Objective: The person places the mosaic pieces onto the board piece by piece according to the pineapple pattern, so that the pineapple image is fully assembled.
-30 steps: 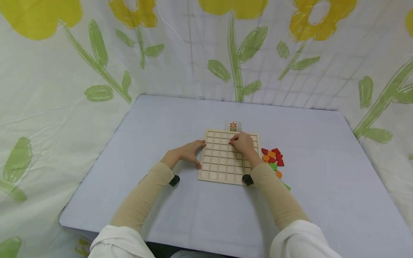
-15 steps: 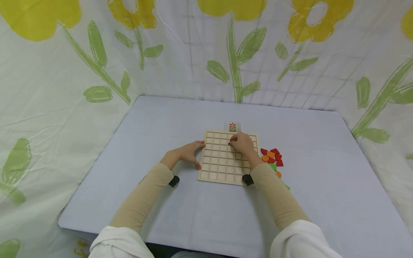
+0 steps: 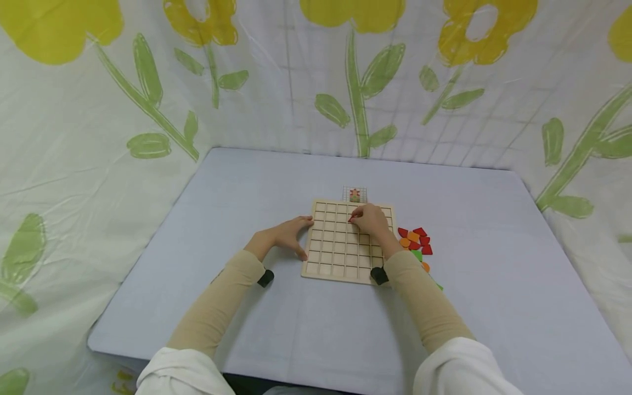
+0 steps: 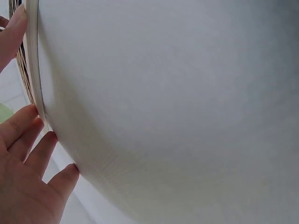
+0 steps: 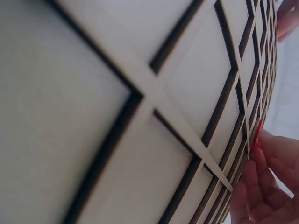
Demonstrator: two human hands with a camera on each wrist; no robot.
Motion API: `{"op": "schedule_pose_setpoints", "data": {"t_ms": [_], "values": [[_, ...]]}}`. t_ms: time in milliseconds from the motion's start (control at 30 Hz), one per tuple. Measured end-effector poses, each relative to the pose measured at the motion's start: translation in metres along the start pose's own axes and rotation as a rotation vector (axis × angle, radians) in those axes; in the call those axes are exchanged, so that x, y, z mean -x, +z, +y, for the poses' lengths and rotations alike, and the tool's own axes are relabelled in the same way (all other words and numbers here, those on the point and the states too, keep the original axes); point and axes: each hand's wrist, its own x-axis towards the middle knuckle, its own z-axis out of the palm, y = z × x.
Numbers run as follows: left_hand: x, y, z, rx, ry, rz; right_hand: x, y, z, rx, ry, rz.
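A square wooden grid board point(image 3: 326, 269) lies on the table, its squares framed by raised strips. Thumb and fingertips of my right hand point(image 3: 372, 220) pinch a small red piece point(image 3: 352, 218) over the upper middle of the grid. In the right wrist view the red piece point(image 5: 256, 133) shows edge-on between the fingers, right at the strips; most of its shape is hidden. My left hand point(image 3: 286, 233) is spread along the board's left side, fingertips and thumb at the edge. The left wrist view shows those fingers point(image 4: 41, 154) against the board's rim.
Right of the board lie several flat pieces: red point(image 3: 420, 231), orange point(image 3: 413, 237) and green point(image 3: 417, 255), partly behind the right forearm. A small gridded picture card point(image 3: 354, 194) sits just beyond the board's far edge. A flower-printed curtain point(image 3: 276, 82) hangs behind the table point(image 3: 247, 181).
The head view has shifted slightly. Over the same part of the grid, my right hand still holds the red piece, which now sits a little differently between the fingertips. My left hand stays put.
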Motion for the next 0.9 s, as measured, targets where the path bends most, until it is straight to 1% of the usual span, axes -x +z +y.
{"op": "schedule_pose_setpoints", "data": {"t_ms": [133, 233, 367, 500, 600, 667, 800, 900], "values": [[0.003, -0.001, 0.006, -0.037, -0.012, 0.009, 0.001, -0.002, -0.001, -0.012, 0.012, 0.001], [0.004, 0.000, 0.008, -0.056, -0.014, 0.010, 0.002, -0.002, -0.001, 0.006, 0.016, 0.021], [0.004, 0.001, 0.008, -0.039, -0.007, 0.009, 0.002, -0.002, 0.001, 0.019, 0.018, 0.038], [0.003, 0.002, 0.007, -0.021, 0.003, 0.012, 0.004, -0.003, 0.005, -0.008, 0.005, 0.040], [0.005, 0.000, 0.006, -0.016, 0.008, 0.017, 0.008, -0.013, 0.009, -0.037, -0.011, 0.058], [0.005, 0.000, 0.006, -0.018, 0.012, 0.016, 0.014, -0.025, 0.017, -0.073, 0.002, 0.075], [0.004, 0.000, 0.006, -0.012, 0.012, 0.012, 0.023, -0.046, 0.040, -0.114, 0.045, 0.102], [0.003, 0.001, 0.006, -0.014, 0.011, 0.007, 0.030, -0.060, 0.059, -0.114, 0.079, 0.104]]}}
